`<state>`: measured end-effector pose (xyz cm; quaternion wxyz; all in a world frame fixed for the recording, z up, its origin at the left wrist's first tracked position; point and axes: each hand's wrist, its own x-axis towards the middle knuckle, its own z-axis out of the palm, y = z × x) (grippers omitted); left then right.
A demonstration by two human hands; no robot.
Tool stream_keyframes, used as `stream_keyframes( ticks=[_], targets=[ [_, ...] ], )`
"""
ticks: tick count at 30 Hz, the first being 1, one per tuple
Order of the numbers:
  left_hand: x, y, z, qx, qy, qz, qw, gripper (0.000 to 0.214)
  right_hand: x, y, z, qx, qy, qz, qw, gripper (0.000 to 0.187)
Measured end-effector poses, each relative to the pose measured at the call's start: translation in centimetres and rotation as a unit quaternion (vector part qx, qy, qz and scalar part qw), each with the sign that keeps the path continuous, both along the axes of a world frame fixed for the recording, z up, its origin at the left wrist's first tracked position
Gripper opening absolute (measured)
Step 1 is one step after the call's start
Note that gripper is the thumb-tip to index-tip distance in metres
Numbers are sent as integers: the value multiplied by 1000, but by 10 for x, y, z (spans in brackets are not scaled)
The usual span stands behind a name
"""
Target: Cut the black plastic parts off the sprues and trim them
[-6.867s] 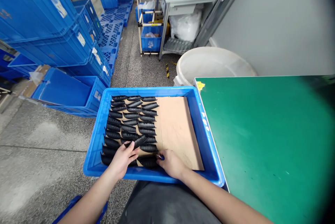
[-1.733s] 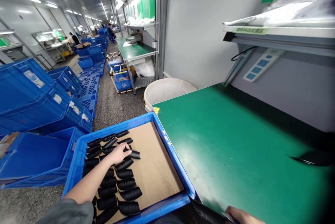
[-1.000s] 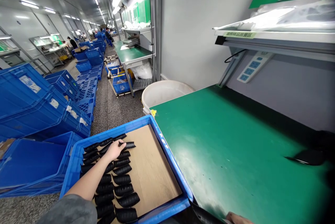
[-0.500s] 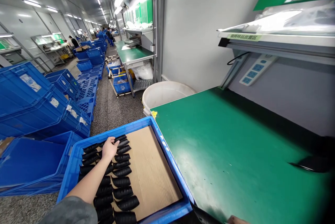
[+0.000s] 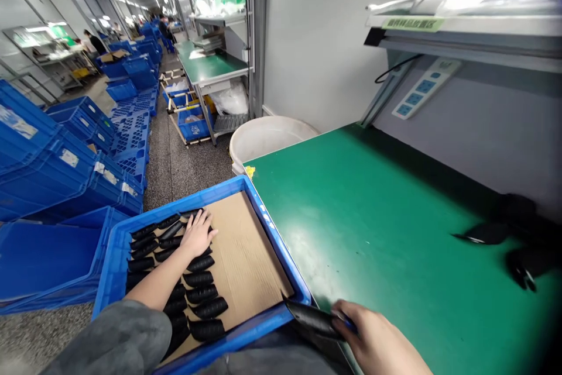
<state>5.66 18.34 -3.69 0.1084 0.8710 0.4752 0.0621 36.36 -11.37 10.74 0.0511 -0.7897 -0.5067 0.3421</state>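
firstly, blue crate (image 5: 263,325) lined with cardboard (image 5: 239,252), black curved pieces (image 5: 201,294) in rows at its left, left hand (image 5: 198,237) over them, fingers spread, right hand (image 5: 369,334), fingers clamped on one loose piece (image 5: 314,319) near the crate's corner, green worktop (image 5: 316,205) adjoining, dark objects (image 5: 487,233) on it, white tub (image 5: 263,138) beyond.

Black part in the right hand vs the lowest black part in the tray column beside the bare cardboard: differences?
Support: the held part is gripped by the right hand; the tray part lies on the cardboard.
Pose: in the picture, the held part slopes down to the right; the tray part lies nearly level.
Visibility: fingers cover the held part's right end; no hand covers the tray part.
Shared: both black, with a pointed left end.
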Motion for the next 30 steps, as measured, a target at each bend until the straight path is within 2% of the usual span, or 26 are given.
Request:
stream_keyframes(
  ticks=[2,5,10,14,17,19,22,26,30],
  targets=[
    [-3,-3,2,1,4,-12,1000,46,-15,19,5,9,-39,46,998,23],
    [-8,-11,9,10,-3,-22,1000,43,-43,51,2,0,-98,147,984,20],
    [-9,-39,17,-1,-30,-58,998,45,-88,94,-23,-45,-117,256,959,26],
    [-7,-81,26,-55,-52,-151,986,38,-107,110,-52,-106,-122,304,939,17],
    [-6,-113,35,-110,-59,-245,961,23,-112,116,-69,-150,-128,316,928,21],
    [-8,-128,39,-134,-59,-276,950,15,-113,118,-77,-167,-130,322,923,24],
    [-15,-138,43,-145,-54,-269,951,11,-117,119,-84,-177,-130,328,919,25],
    [-22,-140,48,-139,-49,-234,961,15,-125,115,-84,-175,-117,336,918,25],
    [-11,-138,53,-142,-42,-205,968,20,-128,111,-76,-158,-88,331,926,22]
  ],
)
